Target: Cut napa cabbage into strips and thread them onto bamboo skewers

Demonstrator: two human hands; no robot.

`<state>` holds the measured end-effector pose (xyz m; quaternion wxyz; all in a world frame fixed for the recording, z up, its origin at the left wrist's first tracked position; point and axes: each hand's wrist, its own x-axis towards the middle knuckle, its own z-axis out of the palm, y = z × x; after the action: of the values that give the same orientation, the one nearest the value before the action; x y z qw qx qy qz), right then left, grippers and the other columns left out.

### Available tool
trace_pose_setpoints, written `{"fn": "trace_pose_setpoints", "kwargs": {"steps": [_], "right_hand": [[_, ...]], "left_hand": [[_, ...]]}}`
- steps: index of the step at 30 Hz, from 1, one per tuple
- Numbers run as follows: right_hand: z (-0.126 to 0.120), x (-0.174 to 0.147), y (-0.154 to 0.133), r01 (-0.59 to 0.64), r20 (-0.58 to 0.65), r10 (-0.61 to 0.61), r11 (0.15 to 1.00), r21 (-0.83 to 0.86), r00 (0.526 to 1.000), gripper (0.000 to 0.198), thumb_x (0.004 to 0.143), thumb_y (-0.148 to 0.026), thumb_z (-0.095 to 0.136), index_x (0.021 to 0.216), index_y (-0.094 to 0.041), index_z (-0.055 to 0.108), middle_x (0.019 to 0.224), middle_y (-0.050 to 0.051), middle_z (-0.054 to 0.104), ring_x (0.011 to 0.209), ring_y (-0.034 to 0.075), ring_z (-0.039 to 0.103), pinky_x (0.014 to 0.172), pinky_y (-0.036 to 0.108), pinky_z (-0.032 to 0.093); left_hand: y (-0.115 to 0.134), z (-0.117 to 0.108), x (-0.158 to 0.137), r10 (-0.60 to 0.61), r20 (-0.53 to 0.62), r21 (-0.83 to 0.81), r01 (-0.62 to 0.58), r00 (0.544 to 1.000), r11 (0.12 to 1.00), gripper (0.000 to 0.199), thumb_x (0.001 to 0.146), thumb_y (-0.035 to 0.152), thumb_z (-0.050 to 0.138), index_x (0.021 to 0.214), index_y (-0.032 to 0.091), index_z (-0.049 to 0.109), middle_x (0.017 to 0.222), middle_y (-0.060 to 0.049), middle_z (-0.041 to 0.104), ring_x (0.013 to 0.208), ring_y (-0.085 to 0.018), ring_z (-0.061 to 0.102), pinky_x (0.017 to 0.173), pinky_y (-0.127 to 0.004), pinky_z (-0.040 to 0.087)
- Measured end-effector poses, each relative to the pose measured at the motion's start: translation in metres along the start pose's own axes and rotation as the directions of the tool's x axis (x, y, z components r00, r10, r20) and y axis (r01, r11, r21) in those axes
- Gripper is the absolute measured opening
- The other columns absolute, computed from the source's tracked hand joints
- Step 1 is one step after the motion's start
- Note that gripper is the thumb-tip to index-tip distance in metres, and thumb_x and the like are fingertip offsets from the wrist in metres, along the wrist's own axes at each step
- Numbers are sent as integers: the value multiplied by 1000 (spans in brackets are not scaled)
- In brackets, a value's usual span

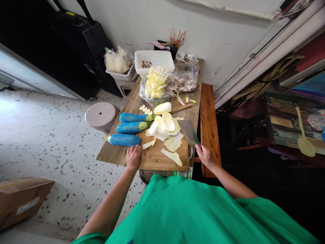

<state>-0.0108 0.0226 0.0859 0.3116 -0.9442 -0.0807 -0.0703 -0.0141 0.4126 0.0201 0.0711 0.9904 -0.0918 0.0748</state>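
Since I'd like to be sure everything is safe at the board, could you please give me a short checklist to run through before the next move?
1. Cleaver under control: ok, the right hand holds it at the handle end.
2. Left hand away from the cleaver: ok, it is at the opposite side of the cutting board.
3. Cutting board clear: not ok, loose cabbage leaves lie across it.
4. Space around the left hand: not ok, the nearest blue-netted vegetable lies right beside it.
5. Cutting board secured against slipping: cannot tell.
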Motion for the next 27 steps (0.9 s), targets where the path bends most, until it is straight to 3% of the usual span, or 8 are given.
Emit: {"fn": "trace_pose_setpoints", "kwargs": {"steps": [3, 5, 7, 11, 14, 19, 22, 27], "right_hand": [[0, -18, 6, -53, -14, 53, 999, 1, 998, 35, 91, -36, 36, 78, -15, 61, 66, 8, 65, 59, 15, 61, 55, 23, 43], [1, -28, 7, -80, -16, 80, 997, 3, 997, 37, 91, -37, 35, 77, -15, 61, 66, 8, 66, 59, 15, 61, 55, 22, 43], [2, -36, 7, -99, -13, 99, 995, 3, 995, 37, 91, -37, 35, 77, -15, 62, 66, 9, 66, 59, 15, 62, 54, 22, 43], [6, -44, 10, -111, 3, 111, 994, 5, 994, 37, 90, -38, 36, 75, -16, 62, 64, 8, 66, 57, 14, 61, 54, 22, 42], [10, -45, 15, -113, 11, 112, 994, 15, 994, 38, 90, -39, 36, 71, -16, 61, 61, 7, 65, 55, 14, 60, 54, 21, 43], [9, -45, 25, -166, -66, 166, 986, 8, 984, 37, 90, -40, 35, 78, -16, 62, 73, 10, 68, 65, 16, 64, 59, 23, 45], [4, -45, 34, -251, -162, 244, 968, -28, 956, 41, 90, -42, 34, 77, -14, 62, 69, 12, 67, 61, 18, 63, 56, 26, 44], [-4, -45, 48, -359, -237, 334, 931, -69, 912, 44, 90, -43, 33, 68, -16, 59, 52, 7, 61, 47, 16, 57, 47, 24, 38]], "left_hand": [[36, 1, 2, 255, 67, -48, -252, 965, 966, 42, 87, 25, 36, 128, 18, 44, 120, -13, 53, 114, -26, 43, 95, -41, 30], [65, 5, 3, 518, 150, -146, -499, 842, 854, 43, 89, 26, 34, 130, 21, 40, 129, -10, 48, 121, -23, 37, 99, -38, 26], [90, 10, 6, 590, 210, -200, -557, 780, 807, 40, 89, 25, 33, 128, 20, 43, 130, -10, 47, 122, -22, 36, 99, -37, 26], [117, 16, 13, 564, 268, -210, -524, 781, 826, 33, 88, 19, 34, 116, 16, 51, 103, -12, 60, 101, -22, 50, 89, -39, 33], [124, 10, 13, 567, 289, -213, -525, 772, 824, 27, 88, 18, 35, 103, 14, 56, 83, -10, 60, 83, -20, 52, 79, -37, 38], [145, -13, 26, 548, 284, -212, -506, 787, 836, 27, 89, 24, 34, 105, 16, 54, 85, -8, 57, 79, -19, 50, 71, -33, 39], [170, -21, 66, 506, 262, -198, -467, 822, 862, 31, 90, 27, 30, 112, 17, 49, 89, -8, 56, 83, -20, 49, 72, -33, 39], [203, -13, 181, 389, 247, -156, -360, 887, 920, 29, 89, 21, 28, 108, 16, 50, 90, -10, 54, 86, -21, 49, 74, -34, 38]]}}
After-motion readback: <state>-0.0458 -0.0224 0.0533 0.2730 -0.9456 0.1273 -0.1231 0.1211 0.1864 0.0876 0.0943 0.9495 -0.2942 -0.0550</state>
